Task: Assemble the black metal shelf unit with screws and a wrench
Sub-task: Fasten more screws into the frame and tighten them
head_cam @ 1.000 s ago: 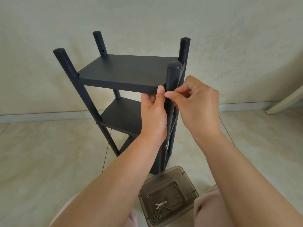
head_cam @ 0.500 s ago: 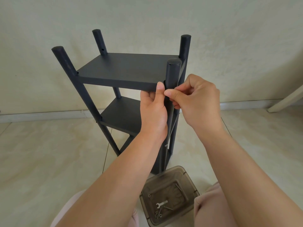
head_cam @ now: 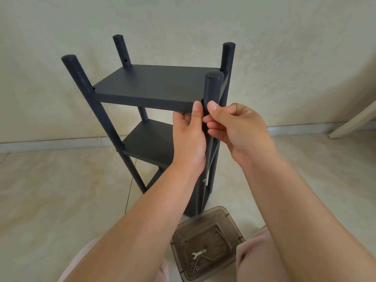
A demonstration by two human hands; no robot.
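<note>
The left hand point(head_cam: 189, 139) grips the front edge of the top shelf point(head_cam: 154, 86) beside the near right post point(head_cam: 211, 94); the right hand point(head_cam: 234, 129) pinches at that joint, presumably on a screw too hidden to confirm. If the holes sit misaligned, the screw could cross-thread or drop. The shelf unit stands on the floor point(head_cam: 50, 190); the wrench point(head_cam: 198, 253) lies in the brown bin point(head_cam: 232, 222).

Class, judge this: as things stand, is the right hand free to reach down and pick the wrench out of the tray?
Probably not yet: the right hand is pinching at the near post. The wrench lies uncovered in the open tray.
</note>
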